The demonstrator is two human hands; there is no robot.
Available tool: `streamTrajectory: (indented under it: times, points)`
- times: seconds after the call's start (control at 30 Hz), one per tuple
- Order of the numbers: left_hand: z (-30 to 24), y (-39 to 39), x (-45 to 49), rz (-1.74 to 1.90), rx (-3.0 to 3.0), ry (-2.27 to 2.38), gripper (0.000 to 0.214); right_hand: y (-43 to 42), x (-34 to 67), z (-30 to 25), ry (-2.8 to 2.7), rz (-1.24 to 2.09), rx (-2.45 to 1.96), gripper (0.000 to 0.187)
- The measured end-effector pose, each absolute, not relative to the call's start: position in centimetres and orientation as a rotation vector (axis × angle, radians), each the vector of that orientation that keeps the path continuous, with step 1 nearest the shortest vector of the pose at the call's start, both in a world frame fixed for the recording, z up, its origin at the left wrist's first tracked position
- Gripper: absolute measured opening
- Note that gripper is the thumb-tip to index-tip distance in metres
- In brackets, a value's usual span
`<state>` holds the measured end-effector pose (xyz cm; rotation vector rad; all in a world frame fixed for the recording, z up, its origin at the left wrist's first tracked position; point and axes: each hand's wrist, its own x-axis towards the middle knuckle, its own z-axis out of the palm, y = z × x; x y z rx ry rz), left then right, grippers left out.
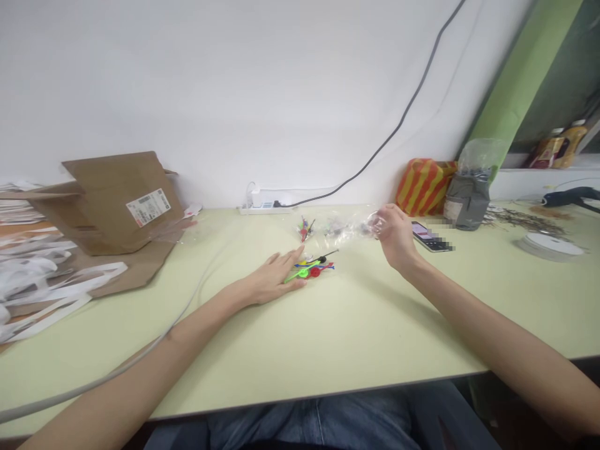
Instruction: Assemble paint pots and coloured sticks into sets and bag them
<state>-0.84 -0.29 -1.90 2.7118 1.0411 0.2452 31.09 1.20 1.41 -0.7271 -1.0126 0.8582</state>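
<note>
My left hand (274,278) lies flat on the pale green table (328,337), fingers stretched out and touching a small pile of coloured plastic pieces (313,267), green, red, blue and black. My right hand (396,237) is raised a little above the table, its fingers pinched on the end of a clear plastic bag (347,230). The bag stretches leftward and holds more small coloured pieces (306,229) at its far end.
An opened cardboard box (117,203) and white straps (42,281) lie at the left. A white power strip (265,203) with a grey cable sits by the wall. A phone (429,237), a striped bag (424,184), a grey pouch (469,197) and a tape roll (548,244) stand right.
</note>
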Motion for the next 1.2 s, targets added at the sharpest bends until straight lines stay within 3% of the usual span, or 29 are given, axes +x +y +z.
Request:
streamTrajectory:
  times: [0.17, 0.3, 0.37, 0.53, 0.73, 1.07, 1.2]
  points:
    - [-1.5, -0.9, -0.4, 0.201, 2.665, 1.010, 0.081, 1.6, 30.6, -0.1, -0.885, 0.818, -0.762, 0.034]
    - [-1.3, -1.6, 0.6, 0.352, 2.659, 1.059, 0.077, 0.4, 28.0, -1.5, -1.081, 0.924, -0.811, 0.065]
    - [-1.1, -2.0, 1.1, 0.482, 2.645, 1.122, 0.074, -0.5, 26.7, -1.9, -1.216, 0.980, -0.791, 0.071]
    - [-0.5, -2.6, 1.8, 0.715, 2.408, 1.124, 0.065, -2.8, 24.6, -1.6, -1.535, 1.013, -0.716, 0.041]
    - [-0.1, -1.8, 1.3, 1.074, 1.900, 0.898, 0.051, -4.9, 24.1, -0.4, -1.888, 0.866, -0.652, 0.053]
    - [-0.3, -1.8, 1.2, 1.097, 1.774, 0.846, 0.053, -2.9, 24.5, -1.5, -1.549, 0.864, -0.831, 0.071]
    - [0.0, -2.4, 1.6, 1.085, 1.789, 0.811, 0.056, -2.1, 24.8, -1.9, -1.540, 0.932, -0.945, 0.045]
